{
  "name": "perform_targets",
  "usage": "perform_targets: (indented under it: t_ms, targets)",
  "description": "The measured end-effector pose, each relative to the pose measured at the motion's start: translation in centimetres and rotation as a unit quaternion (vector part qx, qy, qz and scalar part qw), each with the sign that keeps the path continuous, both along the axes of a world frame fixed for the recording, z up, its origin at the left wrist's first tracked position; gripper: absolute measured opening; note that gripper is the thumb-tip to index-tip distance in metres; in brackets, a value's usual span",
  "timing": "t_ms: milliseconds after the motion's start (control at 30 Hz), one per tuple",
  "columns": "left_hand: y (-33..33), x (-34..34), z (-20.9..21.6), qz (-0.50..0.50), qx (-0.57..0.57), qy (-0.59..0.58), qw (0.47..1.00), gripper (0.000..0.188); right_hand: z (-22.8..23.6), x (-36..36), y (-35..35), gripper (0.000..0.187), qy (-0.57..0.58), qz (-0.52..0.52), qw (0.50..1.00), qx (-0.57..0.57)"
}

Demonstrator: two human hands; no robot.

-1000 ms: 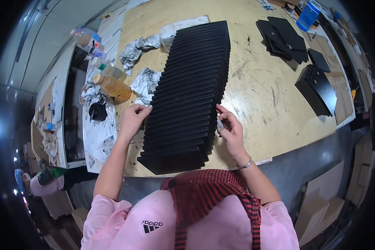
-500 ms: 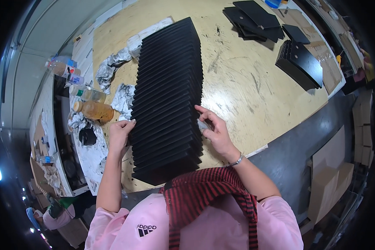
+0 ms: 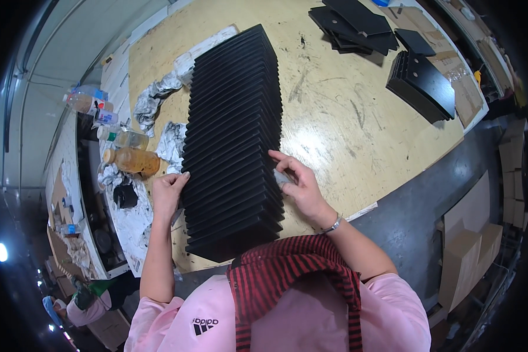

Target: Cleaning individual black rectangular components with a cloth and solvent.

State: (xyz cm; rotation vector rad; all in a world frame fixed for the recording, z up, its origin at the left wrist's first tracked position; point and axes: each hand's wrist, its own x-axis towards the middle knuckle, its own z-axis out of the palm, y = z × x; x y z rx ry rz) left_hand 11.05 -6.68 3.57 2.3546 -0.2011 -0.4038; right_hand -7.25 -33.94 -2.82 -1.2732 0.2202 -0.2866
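A long row of black panels [image 3: 232,141], packed face to face with their edges up, stretches away from me across the table. My left hand [image 3: 168,190] is at the row's left side, thumb tip against the panel edges and fingers curled in. A pale scrap shows under that hand, but what the fingers hold is hidden. On the opposite side my right hand [image 3: 304,186] pinches a small grey-white rag [image 3: 282,178] between thumb and fingers. Its index fingertip touches the panels' right edges.
The yellowish worktable [image 3: 340,146] carries loose black panels [image 3: 358,28] and a smaller panel stack [image 3: 422,87] at the far right. Crumpled, stained cloths [image 3: 171,144] and an amber bottle [image 3: 132,161] line the left. Cardboard boxes [image 3: 469,252] stand on the floor, right.
The view has shifted slightly, so the panel row appears a little further left. Both hands stay at about the same places along its sides.
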Motion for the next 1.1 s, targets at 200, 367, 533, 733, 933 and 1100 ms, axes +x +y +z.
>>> perform_targets:
  t_ms: [200, 367, 533, 733, 933, 1100]
  targets:
    - [-0.3, -7.5, 2.9, -0.11, 0.054, -0.238, 0.963, 0.054, -0.8, 0.2, -2.5, 0.027, 0.026, -0.104, 0.994, -0.029]
    - [-2.6, -14.0, 1.0, -0.288, 0.168, -0.261, 0.906, 0.095, -0.8, 1.9, -2.8, 0.025, 0.046, -0.133, 0.983, -0.116]
    - [-2.5, -14.0, -1.6, -0.265, 0.202, -0.358, 0.872, 0.092, 0.1, 5.0, -2.8, 0.026, -0.065, -0.128, 0.963, -0.229]
    - [-2.9, -14.2, -1.7, -0.244, 0.208, -0.403, 0.857, 0.086, -2.1, 3.4, -3.0, 0.026, -0.045, -0.064, 0.938, -0.338]
    - [-3.2, -14.5, -1.8, -0.237, 0.225, -0.418, 0.848, 0.085, 0.2, 5.2, -4.3, 0.025, -0.087, -0.093, 0.949, -0.289]
    - [-3.0, -14.6, -2.2, -0.239, 0.251, -0.421, 0.838, 0.087, -0.7, 6.0, -5.1, 0.025, -0.1, -0.029, 0.937, -0.332]
